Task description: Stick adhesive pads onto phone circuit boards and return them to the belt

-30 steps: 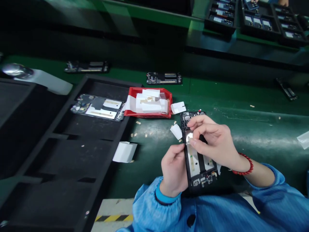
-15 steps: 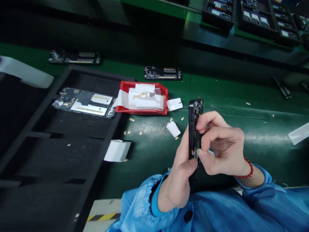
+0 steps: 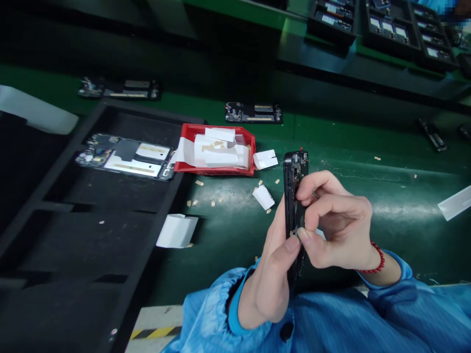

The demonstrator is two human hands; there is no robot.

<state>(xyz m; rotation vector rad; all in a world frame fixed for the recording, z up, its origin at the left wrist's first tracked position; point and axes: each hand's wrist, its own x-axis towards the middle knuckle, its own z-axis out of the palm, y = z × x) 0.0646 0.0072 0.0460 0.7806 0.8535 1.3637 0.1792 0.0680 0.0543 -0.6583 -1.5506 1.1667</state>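
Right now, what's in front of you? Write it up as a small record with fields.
Left hand: grips a partly built phone, tipped up on edge
Right hand: fingertips at that phone's open face; anything pinched is unclear
Red bin: white paper pieces and tan scraps
Black tray: an open phone assembly lying flat in the far compartment
Green bench: loose white slips beside the bin and tray

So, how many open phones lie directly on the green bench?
4: one behind the black tray, one behind the red bin, one far right, one partly out of frame.
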